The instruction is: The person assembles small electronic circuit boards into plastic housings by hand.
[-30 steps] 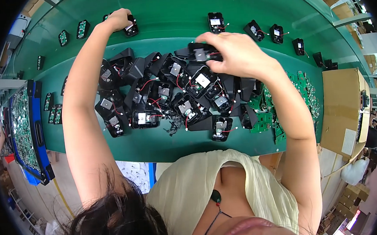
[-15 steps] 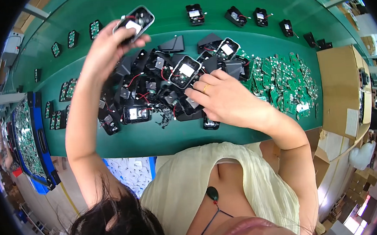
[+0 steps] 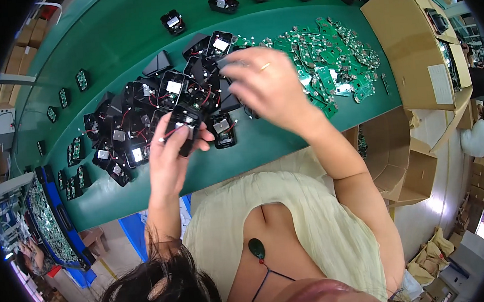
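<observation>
A black plastic housing with red wires (image 3: 183,127) is pinched upright in the left hand (image 3: 170,156); the right hand (image 3: 268,84), fingers loosely curled, hovers just right above the heap of black housings (image 3: 139,119).

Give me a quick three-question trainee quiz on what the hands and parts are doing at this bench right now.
1. True or false: the left hand holds a black housing.
2. What lies right of the black pile? A) green circuit boards B) red cups
3. Which hand wears a ring?

Key: 1 true. 2 A, the green circuit boards heaped on the green table. 3 The right hand.
</observation>
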A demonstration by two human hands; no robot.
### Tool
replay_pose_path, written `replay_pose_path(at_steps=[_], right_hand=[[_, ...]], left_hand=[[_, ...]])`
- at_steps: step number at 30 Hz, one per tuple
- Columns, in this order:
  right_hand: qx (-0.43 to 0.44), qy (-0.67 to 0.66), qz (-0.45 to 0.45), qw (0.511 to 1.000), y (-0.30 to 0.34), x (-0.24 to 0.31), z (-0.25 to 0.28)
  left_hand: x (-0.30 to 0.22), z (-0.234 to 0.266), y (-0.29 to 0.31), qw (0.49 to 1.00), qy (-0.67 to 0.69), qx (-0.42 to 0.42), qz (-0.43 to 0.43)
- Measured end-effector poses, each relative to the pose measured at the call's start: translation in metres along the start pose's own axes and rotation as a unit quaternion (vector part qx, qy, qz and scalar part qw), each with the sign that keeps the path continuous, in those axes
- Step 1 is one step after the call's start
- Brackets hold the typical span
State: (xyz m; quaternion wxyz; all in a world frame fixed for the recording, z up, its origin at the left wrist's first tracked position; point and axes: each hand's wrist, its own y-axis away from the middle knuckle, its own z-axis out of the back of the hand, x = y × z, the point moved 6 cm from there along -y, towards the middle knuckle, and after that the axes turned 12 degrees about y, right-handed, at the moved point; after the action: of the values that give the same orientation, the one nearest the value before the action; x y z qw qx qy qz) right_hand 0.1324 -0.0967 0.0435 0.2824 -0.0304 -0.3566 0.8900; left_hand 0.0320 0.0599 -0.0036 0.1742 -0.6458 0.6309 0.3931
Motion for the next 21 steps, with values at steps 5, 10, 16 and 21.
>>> replay_pose_path(at_steps=[5,10,16,21], right_hand=[[0.071,0.134,-0.147,0.978,0.037,-0.107,-0.015],[0.147,0.176,-0.115,0.967,0.042,-0.126,-0.028],[-0.067,-0.261,-0.391,0.88,0.05,-0.109,0.016],[0.024,-0.539,-0.394,0.744,0.056,-0.033,0.032]], left_hand=[[0.023,-0.008,0.004,1.0,-0.003,-0.023,-0.02],[0.031,-0.028,0.014,0.998,-0.054,0.011,0.02],[0.043,-0.042,0.004,0.999,-0.041,-0.013,0.017],[0.047,-0.048,-0.013,0.999,-0.047,-0.011,-0.02]])
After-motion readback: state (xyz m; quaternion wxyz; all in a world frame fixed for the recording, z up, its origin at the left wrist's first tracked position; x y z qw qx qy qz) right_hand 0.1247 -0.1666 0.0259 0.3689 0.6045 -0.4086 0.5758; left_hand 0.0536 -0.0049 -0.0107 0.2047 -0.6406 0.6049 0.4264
